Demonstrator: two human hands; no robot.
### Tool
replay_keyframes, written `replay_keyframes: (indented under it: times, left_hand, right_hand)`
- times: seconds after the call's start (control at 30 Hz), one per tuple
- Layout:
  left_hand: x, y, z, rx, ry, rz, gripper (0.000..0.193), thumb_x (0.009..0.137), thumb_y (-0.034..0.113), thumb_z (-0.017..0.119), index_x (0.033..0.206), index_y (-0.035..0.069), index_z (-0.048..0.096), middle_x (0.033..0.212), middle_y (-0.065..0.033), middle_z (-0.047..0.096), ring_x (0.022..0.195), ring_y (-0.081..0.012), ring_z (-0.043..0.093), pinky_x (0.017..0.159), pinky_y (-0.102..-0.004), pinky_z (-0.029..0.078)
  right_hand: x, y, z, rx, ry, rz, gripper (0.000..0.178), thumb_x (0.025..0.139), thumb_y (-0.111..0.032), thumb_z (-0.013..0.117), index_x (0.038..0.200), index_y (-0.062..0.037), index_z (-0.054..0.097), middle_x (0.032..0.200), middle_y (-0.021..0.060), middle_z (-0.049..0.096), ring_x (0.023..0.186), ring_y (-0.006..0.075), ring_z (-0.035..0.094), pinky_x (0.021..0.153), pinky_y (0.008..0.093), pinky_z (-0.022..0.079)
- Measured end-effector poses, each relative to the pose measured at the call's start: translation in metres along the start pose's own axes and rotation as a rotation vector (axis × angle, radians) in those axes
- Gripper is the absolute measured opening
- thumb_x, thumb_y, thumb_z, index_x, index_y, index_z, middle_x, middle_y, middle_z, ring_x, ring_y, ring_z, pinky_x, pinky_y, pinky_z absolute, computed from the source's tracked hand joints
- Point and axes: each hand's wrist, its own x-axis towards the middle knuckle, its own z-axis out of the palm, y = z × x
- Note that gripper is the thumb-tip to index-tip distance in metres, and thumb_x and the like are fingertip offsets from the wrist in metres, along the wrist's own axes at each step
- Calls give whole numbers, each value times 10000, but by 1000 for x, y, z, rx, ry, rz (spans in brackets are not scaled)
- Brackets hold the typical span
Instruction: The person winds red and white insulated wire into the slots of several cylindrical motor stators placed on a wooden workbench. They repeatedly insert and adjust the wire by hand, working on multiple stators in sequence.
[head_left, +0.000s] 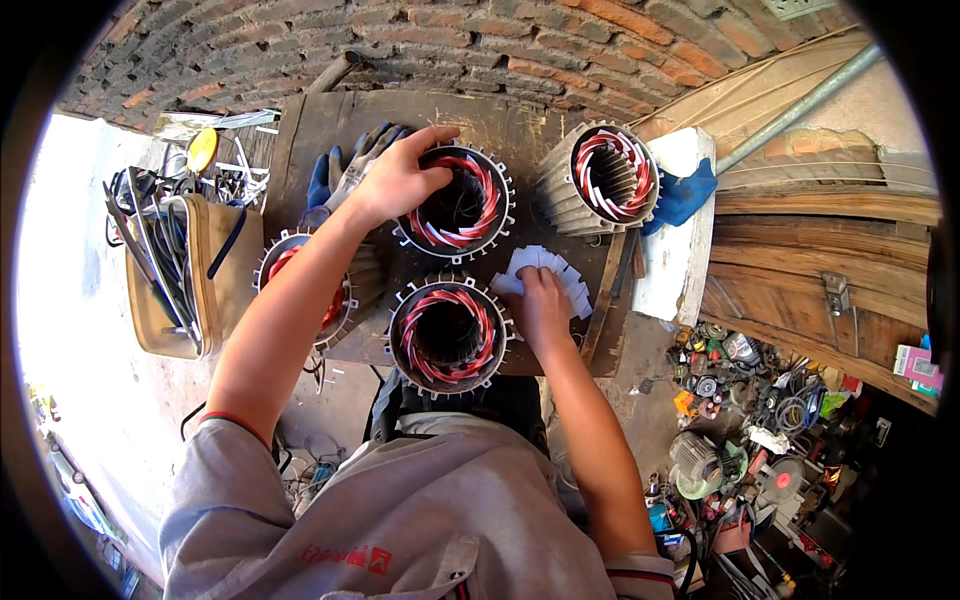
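My left hand straddles the rim of the far middle motor stator, thumb over its red-and-white winding and fingers along the outer edge. Fingers bent, my right hand pinches at a fanned pile of white paper slips; its fingertips partly hide what they hold. Just left of that pile, close to my body, stands another stator with the same red windings. A third stator is partly covered by my left forearm. At the far right, another finned stator leans slightly.
A work glove lies behind my left wrist. Left of the table, a tan plastic bin holds dark tubes and strips. A blue glove rests on a white board. Piled motor parts cover the floor at right; a brick wall closes the back.
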Motion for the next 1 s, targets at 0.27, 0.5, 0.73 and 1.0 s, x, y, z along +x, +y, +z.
replay_keyframes:
  times: [0.27,0.5,0.73,1.0]
  left_hand:
    - [2,-6,-5,-97,-16,20,549,839,96,641,1368,-9,537,1229,-159,666,1077,-188,645,956,-307,492]
    - [-8,-20,-11,-200,36,138,481,839,74,656,1306,-15,578,1227,-151,657,1097,-210,642,966,-326,498]
    - [-20,-6,-4,432,98,325,416,819,163,716,1196,16,614,1224,-169,608,1085,-359,627,943,-411,515]
    - [-15,-3,10,639,122,220,420,847,158,659,1263,130,613,1315,-139,581,1120,-336,629,937,-420,522]
  right_hand:
    - [11,23,12,218,-7,118,177,784,-101,768,870,22,675,883,218,681,817,400,666,743,456,526]
    - [9,27,-4,42,118,-59,138,814,-123,741,889,-7,731,872,203,682,819,393,666,749,443,526]
    - [18,-9,-61,429,371,26,95,865,-33,717,936,31,713,801,87,703,686,126,638,667,278,507]
    - [74,-88,-74,552,428,-103,108,866,-43,732,867,41,665,737,78,714,615,92,633,603,264,511]
